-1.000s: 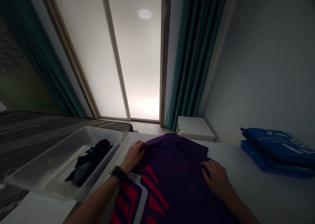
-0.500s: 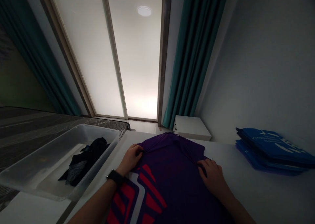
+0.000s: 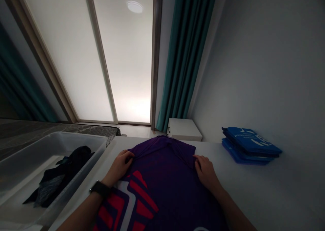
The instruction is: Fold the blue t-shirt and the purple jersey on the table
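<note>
A purple shirt (image 3: 175, 187) with red and white shapes on its left side lies spread over the white table (image 3: 254, 190). My left hand (image 3: 122, 165), below a black watch, has its fingers closed on the shirt's left edge near the shoulder. At the opposite edge, just under the right corner, my right hand (image 3: 206, 171) pinches the cloth. Folds run from both hands toward the collar area at the far end. The shirt's near end passes out of the frame.
To the left, a clear plastic bin (image 3: 101, 144) holds dark and grey clothes (image 3: 61, 176). A stack of folded blue bags or cloths (image 3: 250, 144) sits on the table at right, by the wall. Beyond the table stand a white cabinet (image 3: 184, 127) and a teal curtain (image 3: 185, 61).
The view has turned right, so everything sits further left. My right hand has shifted slightly up along the shirt's edge, and the cloth there lies straighter. My left hand keeps its place.
</note>
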Tool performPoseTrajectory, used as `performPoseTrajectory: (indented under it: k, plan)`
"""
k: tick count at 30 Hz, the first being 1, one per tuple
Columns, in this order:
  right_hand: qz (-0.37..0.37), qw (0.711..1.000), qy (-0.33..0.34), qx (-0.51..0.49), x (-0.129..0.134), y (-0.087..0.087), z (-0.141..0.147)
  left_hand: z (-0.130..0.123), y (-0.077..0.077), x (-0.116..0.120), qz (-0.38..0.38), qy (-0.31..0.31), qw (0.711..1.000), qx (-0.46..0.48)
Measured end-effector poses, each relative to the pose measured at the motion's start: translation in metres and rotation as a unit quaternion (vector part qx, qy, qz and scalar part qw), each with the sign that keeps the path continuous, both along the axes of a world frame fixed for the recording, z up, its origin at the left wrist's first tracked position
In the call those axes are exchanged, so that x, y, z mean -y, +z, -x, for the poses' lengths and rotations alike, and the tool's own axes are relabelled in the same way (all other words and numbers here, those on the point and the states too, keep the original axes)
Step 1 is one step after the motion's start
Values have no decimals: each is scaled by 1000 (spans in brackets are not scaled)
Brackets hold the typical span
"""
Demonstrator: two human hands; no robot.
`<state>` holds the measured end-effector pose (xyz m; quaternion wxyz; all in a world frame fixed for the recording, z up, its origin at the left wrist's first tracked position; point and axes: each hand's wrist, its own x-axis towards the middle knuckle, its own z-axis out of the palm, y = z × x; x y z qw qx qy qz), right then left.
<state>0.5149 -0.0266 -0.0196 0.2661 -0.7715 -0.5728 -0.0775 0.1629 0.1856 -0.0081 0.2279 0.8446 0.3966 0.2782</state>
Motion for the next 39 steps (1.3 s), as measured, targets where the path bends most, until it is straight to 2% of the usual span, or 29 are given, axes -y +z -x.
performPoseTrajectory:
  k: [4, 7, 9, 14, 18, 21, 26, 30, 39]
  plan:
    - [15, 1000, -18, 8, -2, -2, -13, 1, -5, -4, -5, -7, 1000, 6]
    - [72, 996, -59, 4, -10, 4, -23, 1, -4, -4, -7, -7, 1000, 5]
    - [126, 988, -87, -8, -21, 10, -29, 1, -2, -3, -9, -9, 1000, 6]
    - [187, 971, -139, -48, -60, 23, -48, 1, 0, -2, -7, -10, 1000, 8]
    - [227, 952, -185, -86, -85, 24, -57, 1, 1, -1, -7, -9, 1000, 10]
    - [240, 945, -199, -101, -92, 23, -58, 0, 3, 0, -2, -9, 1000, 12]
    - [252, 943, -187, -108, -93, 19, -61, 0, 6, 1, -9, -9, 1000, 16]
    - [244, 953, -157, -90, -91, 14, -63, 0, 7, 2, -8, -12, 1000, 17]
    - [140, 987, -61, -57, -81, 4, -57, 0, 3, -1, -20, -10, 1000, 14]
